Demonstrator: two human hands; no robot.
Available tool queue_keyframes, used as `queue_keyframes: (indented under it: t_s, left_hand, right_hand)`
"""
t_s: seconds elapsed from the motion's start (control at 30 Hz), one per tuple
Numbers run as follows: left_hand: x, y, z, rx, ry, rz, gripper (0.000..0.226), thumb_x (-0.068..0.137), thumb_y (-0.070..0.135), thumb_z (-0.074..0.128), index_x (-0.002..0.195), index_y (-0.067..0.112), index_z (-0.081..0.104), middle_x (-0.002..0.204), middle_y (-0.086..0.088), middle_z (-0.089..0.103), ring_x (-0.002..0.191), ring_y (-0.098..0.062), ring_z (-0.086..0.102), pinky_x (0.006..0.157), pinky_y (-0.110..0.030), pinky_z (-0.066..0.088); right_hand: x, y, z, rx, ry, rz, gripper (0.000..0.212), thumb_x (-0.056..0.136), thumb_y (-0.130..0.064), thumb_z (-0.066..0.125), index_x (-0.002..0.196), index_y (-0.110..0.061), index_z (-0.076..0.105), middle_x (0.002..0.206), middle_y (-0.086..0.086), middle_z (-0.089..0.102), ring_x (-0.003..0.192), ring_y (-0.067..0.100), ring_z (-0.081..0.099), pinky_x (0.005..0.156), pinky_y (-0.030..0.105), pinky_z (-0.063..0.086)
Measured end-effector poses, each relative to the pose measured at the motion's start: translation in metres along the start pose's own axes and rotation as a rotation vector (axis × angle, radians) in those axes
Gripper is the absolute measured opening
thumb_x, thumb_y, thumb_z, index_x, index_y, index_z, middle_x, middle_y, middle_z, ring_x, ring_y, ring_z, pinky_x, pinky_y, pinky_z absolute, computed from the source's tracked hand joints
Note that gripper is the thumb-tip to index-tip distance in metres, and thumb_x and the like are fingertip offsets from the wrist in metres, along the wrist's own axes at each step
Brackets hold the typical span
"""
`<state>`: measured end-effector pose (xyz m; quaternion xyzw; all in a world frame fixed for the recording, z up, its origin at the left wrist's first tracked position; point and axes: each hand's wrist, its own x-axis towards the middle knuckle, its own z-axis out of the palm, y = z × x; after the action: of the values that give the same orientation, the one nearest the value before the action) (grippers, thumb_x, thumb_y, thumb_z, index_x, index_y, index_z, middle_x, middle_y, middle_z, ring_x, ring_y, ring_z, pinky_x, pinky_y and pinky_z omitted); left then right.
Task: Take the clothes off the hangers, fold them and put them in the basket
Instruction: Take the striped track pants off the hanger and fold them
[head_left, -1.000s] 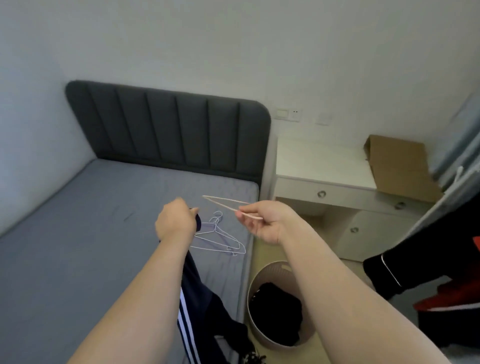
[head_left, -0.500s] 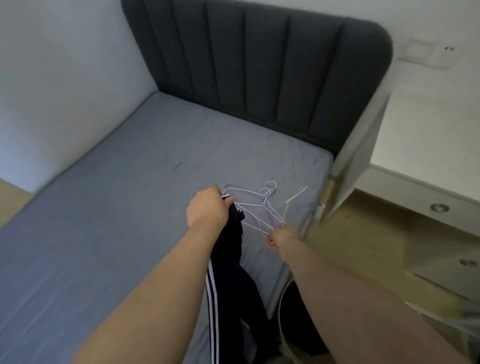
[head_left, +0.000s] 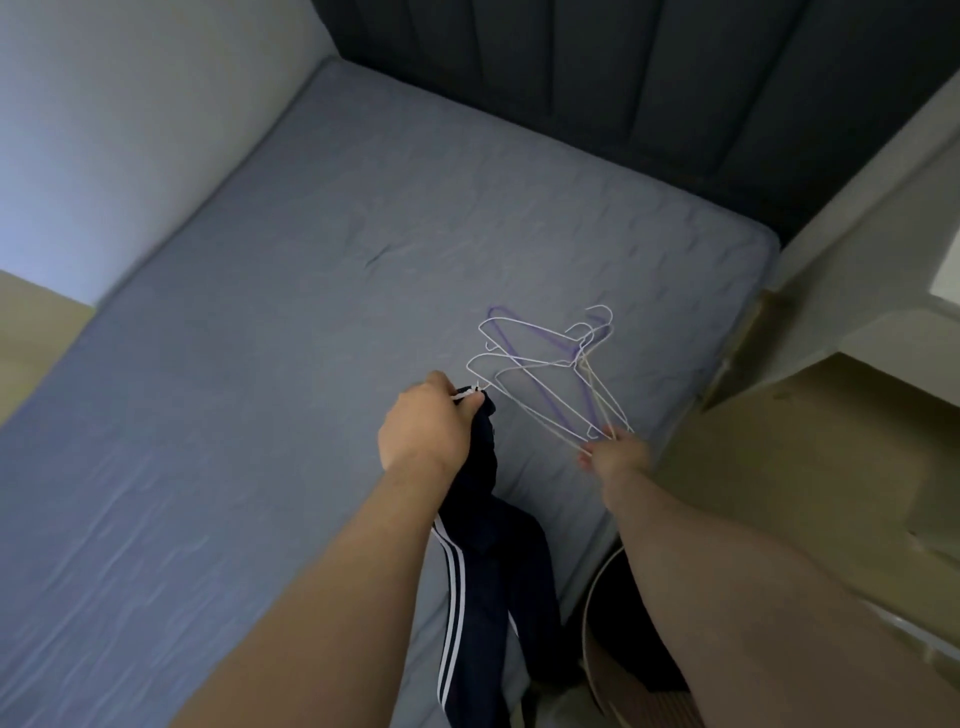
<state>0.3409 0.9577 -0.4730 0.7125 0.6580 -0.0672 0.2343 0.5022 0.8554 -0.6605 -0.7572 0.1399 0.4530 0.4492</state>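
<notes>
1. Lowered the right hand from mid-air to the mattress, bringing the pale hanger down onto the pile of hangers near the bed's right edge. Fingers apparently pinched on its corner wire, not yet let go.
2. Kept the left hand clamped round the top of the navy trousers, white-striped, trailing from the fist down across the mattress.
3. Judged from that: trousers freed of their hanger and the hanger all but set aside. Folding not begun, and probably in need of both hands once the right one was emptied.
4. Found the basket on the floor just beside the bed, under the right forearm. Saw only an arc of its pale rim and a strip of its inner wall.
5. Made out a dark mass inside it, likely clothing already put away. Could not tell how much, nor whether it was folded.
</notes>
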Motion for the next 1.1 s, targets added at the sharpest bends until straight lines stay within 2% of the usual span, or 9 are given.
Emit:
queue_keyframes:
  t_s: [0.17, 0.33, 0.37, 0.43, 0.47, 0.53, 0.73, 0.83, 1.1]
  left_hand:
    - [0.013, 0.000, 0.008, -0.008, 0.028, -0.008, 0.037, 0.091, 0.055, 0.056, 0.108, 0.022, 0.060, 0.106, -0.004, 0.065, 0.094, -0.031, 0.062, 0.075, -0.037, 0.049]
    - [0.021, 0.002, 0.015, -0.005, 0.055, 0.016, 0.039, 0.091, 0.057, 0.056, 0.109, 0.023, 0.059, 0.106, -0.003, 0.066, 0.094, -0.029, 0.063, 0.074, -0.037, 0.050]
    - [0.022, 0.003, 0.016, -0.005, 0.057, 0.016, 0.039, 0.091, 0.057, 0.056, 0.110, 0.023, 0.060, 0.106, -0.003, 0.066, 0.094, -0.029, 0.063, 0.074, -0.037, 0.050]
    - [0.023, 0.004, 0.018, -0.009, 0.056, 0.015, 0.040, 0.090, 0.058, 0.057, 0.110, 0.023, 0.060, 0.106, -0.004, 0.065, 0.094, -0.029, 0.063, 0.076, -0.038, 0.051]
    - [0.024, 0.004, 0.018, -0.017, 0.059, 0.015, 0.040, 0.090, 0.058, 0.057, 0.110, 0.023, 0.059, 0.106, -0.003, 0.065, 0.094, -0.029, 0.063, 0.077, -0.040, 0.053]
    - [0.023, 0.006, 0.017, -0.029, 0.063, 0.024, 0.041, 0.089, 0.059, 0.058, 0.110, 0.024, 0.059, 0.108, -0.003, 0.065, 0.095, -0.028, 0.062, 0.079, -0.041, 0.054]
    - [0.006, 0.007, 0.004, -0.083, 0.014, 0.078, 0.057, 0.071, 0.060, 0.078, 0.113, 0.025, 0.063, 0.103, 0.002, 0.066, 0.093, -0.022, 0.065, 0.074, -0.035, 0.053]
    - [-0.012, 0.005, -0.012, -0.091, -0.026, 0.158, 0.044, 0.071, 0.052, 0.082, 0.104, 0.028, 0.068, 0.091, 0.006, 0.069, 0.086, -0.018, 0.067, 0.072, -0.033, 0.055]
    - [-0.079, 0.002, -0.084, -0.197, -0.025, 0.425, 0.029, 0.071, 0.054, 0.081, 0.090, 0.036, 0.069, 0.076, 0.011, 0.068, 0.071, -0.005, 0.061, 0.060, -0.018, 0.044]
  right_hand:
    - [0.029, -0.015, 0.013, 0.044, -0.020, 0.011, 0.038, 0.092, 0.016, 0.045, 0.114, -0.014, 0.057, 0.063, 0.013, 0.052, 0.035, 0.015, 0.049, 0.033, 0.019, 0.044]
    - [0.050, -0.023, 0.028, -0.006, -0.070, 0.012, 0.048, 0.090, 0.020, 0.044, 0.115, -0.019, 0.055, 0.067, 0.016, 0.054, 0.045, 0.021, 0.050, 0.039, 0.023, 0.048]
    - [0.051, -0.024, 0.030, -0.065, -0.073, 0.006, 0.047, 0.089, 0.015, 0.048, 0.118, -0.021, 0.055, 0.077, 0.019, 0.059, 0.053, 0.025, 0.056, 0.047, 0.029, 0.053]
    - [0.064, -0.018, 0.029, -0.345, 0.001, -0.057, 0.049, 0.087, -0.008, 0.062, 0.135, -0.015, 0.052, 0.118, 0.024, 0.063, 0.095, 0.037, 0.066, 0.083, 0.043, 0.057]
    - [0.070, -0.013, 0.027, -0.494, 0.047, -0.087, 0.065, 0.086, -0.018, 0.067, 0.145, -0.008, 0.043, 0.137, 0.023, 0.054, 0.119, 0.037, 0.059, 0.101, 0.044, 0.049]
    - [0.058, -0.014, 0.020, -0.629, 0.064, -0.082, 0.082, 0.086, -0.021, 0.070, 0.151, 0.003, 0.026, 0.153, 0.021, 0.037, 0.140, 0.033, 0.040, 0.115, 0.038, 0.034]
    - [0.007, -0.014, 0.006, -0.885, -0.065, -0.120, 0.042, 0.096, -0.012, 0.054, 0.135, 0.004, 0.051, 0.140, 0.022, 0.053, 0.130, 0.036, 0.050, 0.104, 0.035, 0.040]
    - [-0.024, -0.014, 0.005, -0.881, -0.176, -0.175, 0.037, 0.096, -0.009, 0.053, 0.131, 0.002, 0.057, 0.136, 0.020, 0.057, 0.126, 0.034, 0.054, 0.103, 0.033, 0.042]
    - [-0.138, -0.031, -0.013, -0.685, -0.331, -0.355, 0.074, 0.089, 0.001, 0.051, 0.155, -0.021, 0.026, 0.146, 0.012, 0.047, 0.129, 0.031, 0.051, 0.106, 0.035, 0.043]
